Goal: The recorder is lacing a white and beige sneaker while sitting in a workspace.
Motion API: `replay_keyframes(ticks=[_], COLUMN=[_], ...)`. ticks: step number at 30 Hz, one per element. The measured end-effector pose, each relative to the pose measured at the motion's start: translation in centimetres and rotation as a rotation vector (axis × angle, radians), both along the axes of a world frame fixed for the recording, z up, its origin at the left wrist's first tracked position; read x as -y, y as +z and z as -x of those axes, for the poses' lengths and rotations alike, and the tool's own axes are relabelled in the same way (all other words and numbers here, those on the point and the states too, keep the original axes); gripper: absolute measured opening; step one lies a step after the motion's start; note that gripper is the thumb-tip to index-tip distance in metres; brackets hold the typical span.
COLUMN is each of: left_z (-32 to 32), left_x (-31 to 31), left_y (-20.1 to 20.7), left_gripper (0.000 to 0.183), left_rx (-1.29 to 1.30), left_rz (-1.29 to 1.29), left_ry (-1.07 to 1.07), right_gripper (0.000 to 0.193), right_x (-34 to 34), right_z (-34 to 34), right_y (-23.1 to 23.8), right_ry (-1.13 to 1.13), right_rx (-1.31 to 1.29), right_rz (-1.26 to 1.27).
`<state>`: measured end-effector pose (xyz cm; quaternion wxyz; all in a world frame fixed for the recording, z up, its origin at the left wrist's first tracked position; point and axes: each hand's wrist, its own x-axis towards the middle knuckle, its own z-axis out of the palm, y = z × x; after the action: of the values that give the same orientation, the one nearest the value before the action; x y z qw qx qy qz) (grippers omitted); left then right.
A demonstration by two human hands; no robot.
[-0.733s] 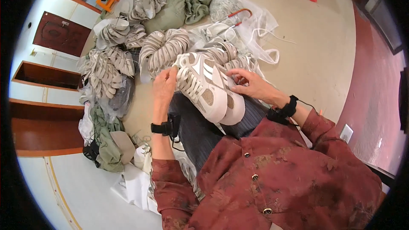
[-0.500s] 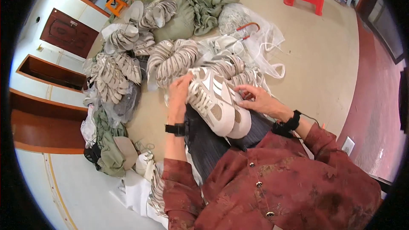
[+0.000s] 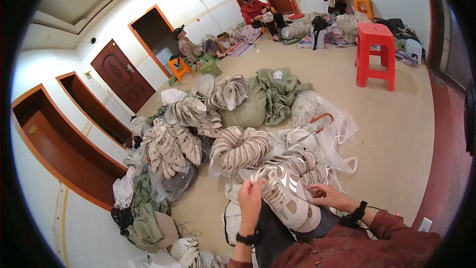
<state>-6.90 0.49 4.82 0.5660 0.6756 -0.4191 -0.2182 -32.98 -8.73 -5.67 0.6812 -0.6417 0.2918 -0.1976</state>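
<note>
Crumpled green cloth (image 3: 148, 208) lies at the left on the tan floor (image 3: 396, 134), in front of a fanned heap of pale shoe uppers (image 3: 171, 149). Right of that, more curl into a ring of uppers (image 3: 243, 151). Then I see the person's left hand (image 3: 250, 201), thumb and fingers pinched together at the laced top end of a grey-and-white sneaker upper (image 3: 290, 206); whether they have lace or edge, I cannot tell. This upper rests on the person's lap, rounded toe toward the body, a second upper (image 3: 312, 218) close against its right side. Both look light, soft at the mesh and firmer at the toe, and not fragile; the side edges seem a surer hold than the laces, which would likely give. The right hand (image 3: 329, 197) is by the second upper, thumb and fingers curved and parted; I cannot tell whether they touch it. Farther right are a translucent plastic bag (image 3: 342, 119) and a red stool (image 3: 375, 44).
</note>
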Motion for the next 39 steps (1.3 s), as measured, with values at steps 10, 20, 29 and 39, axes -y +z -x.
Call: replay_keyframes(ticks=[10, 20, 29, 39], left_z=[5.1, -10.6, -9.4, -9.1], left_x=[-9.0, 1.6, 4.8, 4.2], left_y=[9.0, -8.2, -7.1, -6.2], left_gripper=[0.041, 0.036, 0.039, 0.043], left_rx=[-0.047, -0.450, -0.680, -0.564], left_rz=[-0.163, -0.125, -0.582, -0.571], left_ry=[-1.269, -0.141, -0.436, -0.458], right_gripper=[0.052, 0.055, 0.054, 0.032], right_x=[1.2, 0.9, 1.0, 4.2], right_z=[-0.6, -0.5, -0.2, -0.7], right_y=[0.3, -0.1, 0.1, -1.0], right_ry=[0.042, 0.018, 0.005, 0.106], right_rx=[-0.004, 0.028, 0.017, 0.001], right_rz=[-0.202, -0.203, -0.223, 0.011])
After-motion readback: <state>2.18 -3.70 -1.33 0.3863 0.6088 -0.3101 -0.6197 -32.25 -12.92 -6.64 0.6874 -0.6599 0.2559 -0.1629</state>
